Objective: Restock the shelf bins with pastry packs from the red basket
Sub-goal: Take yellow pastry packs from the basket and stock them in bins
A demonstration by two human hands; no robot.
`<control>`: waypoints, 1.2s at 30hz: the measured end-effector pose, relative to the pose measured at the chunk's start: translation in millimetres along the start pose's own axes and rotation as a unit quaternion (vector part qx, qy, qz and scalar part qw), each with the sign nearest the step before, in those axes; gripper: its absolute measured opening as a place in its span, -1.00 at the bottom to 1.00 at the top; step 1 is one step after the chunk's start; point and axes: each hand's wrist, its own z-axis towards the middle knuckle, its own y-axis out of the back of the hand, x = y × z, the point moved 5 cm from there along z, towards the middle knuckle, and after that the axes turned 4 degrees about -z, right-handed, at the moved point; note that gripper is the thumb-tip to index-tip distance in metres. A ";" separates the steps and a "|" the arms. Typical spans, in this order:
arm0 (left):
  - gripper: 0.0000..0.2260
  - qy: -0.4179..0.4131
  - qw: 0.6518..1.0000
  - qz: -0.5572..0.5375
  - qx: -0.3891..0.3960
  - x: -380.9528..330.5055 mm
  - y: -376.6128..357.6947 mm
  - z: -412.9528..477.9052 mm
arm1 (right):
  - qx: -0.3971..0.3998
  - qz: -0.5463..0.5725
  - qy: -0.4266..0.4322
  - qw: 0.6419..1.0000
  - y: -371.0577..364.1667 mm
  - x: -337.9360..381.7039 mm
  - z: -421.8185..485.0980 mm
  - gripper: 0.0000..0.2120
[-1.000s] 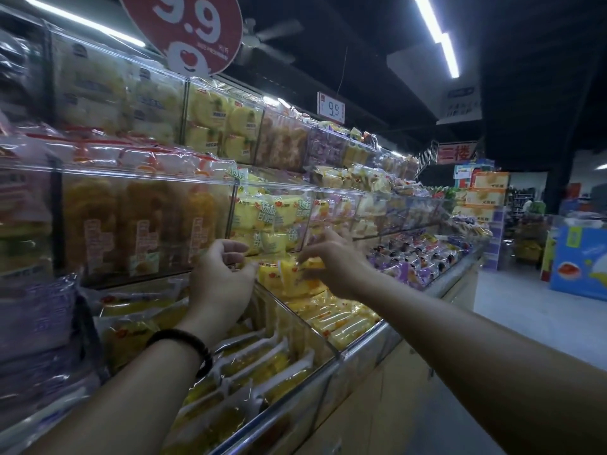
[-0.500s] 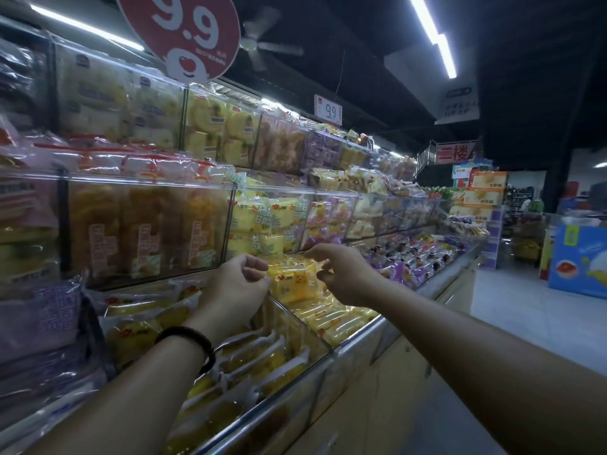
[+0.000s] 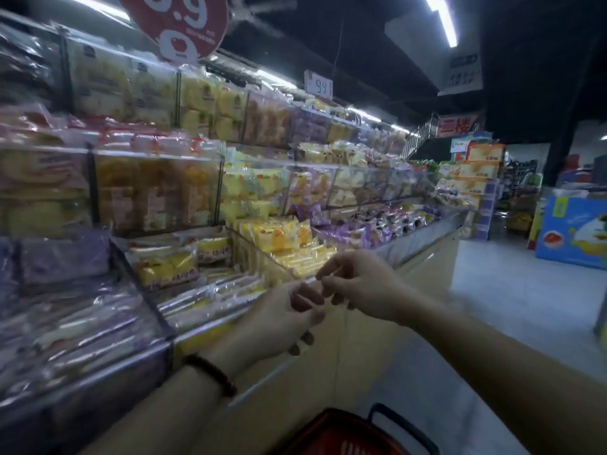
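Supermarket aisle, dim, with tiered shelf bins (image 3: 184, 338) of wrapped pastry running from the left edge toward the right middle of the frame, under a round red price disc (image 3: 177, 21) at upper left. Both hands hang in the centre of the frame, just in front of the lowest bin's front edge and clear of the stock. The left hand (image 3: 282, 320), with a dark wristband (image 3: 210, 372) behind it, has its fingers loosely curled on nothing. The right hand (image 3: 358, 284) is just beside it and slightly higher, fingers likewise relaxed and empty as far as the motion blur allows.

The red basket (image 3: 348, 435) sits at the bottom edge of the frame, directly below both hands and between the forearms, with its black handle (image 3: 404, 425) toward the right. Only its near rim shows, so neither its contents nor the lie of any pack inside can be told. The next reach is therefore judged to be straight down, with the left hand marginally nearer.

The yellow pastry packs (image 3: 279, 238) stand in the bin above and left of the hands. Half a second ago both hands were at these packs. They have since drawn back toward the viewer, and the view has dipped to bring the basket into frame.
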 end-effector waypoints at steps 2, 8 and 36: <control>-0.90 0.022 0.999 0.018 0.021 25.1 -27.2 -20.0 | 0.021 0.012 -0.021 0.999 -24.4 -13.4 -26.1 -0.94; -0.83 0.118 0.984 0.104 0.080 124.6 -80.8 -57.0 | 0.124 -0.010 -0.126 0.984 -124.7 -82.2 -99.3 -0.89; -0.79 0.203 0.910 0.287 0.221 286.4 -118.7 -66.8 | 0.546 -0.316 0.030 0.775 -482.9 -213.5 -245.8 -0.27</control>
